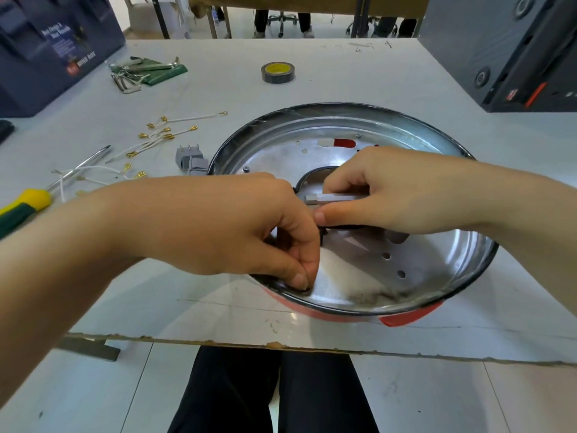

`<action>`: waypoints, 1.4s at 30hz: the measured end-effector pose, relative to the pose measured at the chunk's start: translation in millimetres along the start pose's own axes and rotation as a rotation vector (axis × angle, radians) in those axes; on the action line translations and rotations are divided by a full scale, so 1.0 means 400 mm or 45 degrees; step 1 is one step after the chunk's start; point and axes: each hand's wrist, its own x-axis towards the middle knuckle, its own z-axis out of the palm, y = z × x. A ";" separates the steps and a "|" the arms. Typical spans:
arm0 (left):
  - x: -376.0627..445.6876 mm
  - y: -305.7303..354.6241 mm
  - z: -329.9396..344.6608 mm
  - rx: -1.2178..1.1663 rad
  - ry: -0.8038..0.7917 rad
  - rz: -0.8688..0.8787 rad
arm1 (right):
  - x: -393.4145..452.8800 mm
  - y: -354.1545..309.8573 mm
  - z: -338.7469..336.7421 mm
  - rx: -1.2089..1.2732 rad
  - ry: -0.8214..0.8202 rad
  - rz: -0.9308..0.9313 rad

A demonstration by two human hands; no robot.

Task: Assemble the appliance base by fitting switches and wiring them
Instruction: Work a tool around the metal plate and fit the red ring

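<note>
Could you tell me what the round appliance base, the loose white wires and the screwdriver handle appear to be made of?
The round silver appliance base looks like thin pressed metal: it is shiny, reflective and has punched holes; its outer wall looks red, perhaps painted. The loose white wires seem to carry a white insulating sleeve, with brass-coloured metal end terminals. The yellow-and-green screwdriver handle looks like smooth moulded plastic or rubber.

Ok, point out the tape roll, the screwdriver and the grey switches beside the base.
tape roll [277, 72], head view, on its yellow inner core.
screwdriver [23, 204], head view, on the yellow and green handle.
grey switches [191, 159], head view, on the grey body of the cluster, left of the base rim.
</note>
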 end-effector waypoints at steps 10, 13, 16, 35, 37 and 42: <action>-0.004 -0.011 0.009 -0.051 0.094 0.097 | -0.037 -0.001 -0.016 0.125 0.396 -0.253; -0.006 -0.015 0.008 -0.084 0.087 0.099 | -0.048 -0.008 -0.012 0.227 0.472 -0.376; -0.007 -0.015 0.005 -0.130 0.061 0.097 | -0.063 -0.017 -0.004 0.402 0.462 -0.443; -0.008 -0.007 -0.006 -0.112 0.013 0.010 | -0.060 -0.032 0.038 0.552 0.116 -0.503; -0.007 -0.007 -0.006 -0.104 0.024 0.011 | -0.060 -0.035 0.035 0.535 0.098 -0.496; -0.007 -0.008 -0.004 -0.106 0.038 0.009 | -0.062 -0.051 0.014 0.387 0.040 -0.492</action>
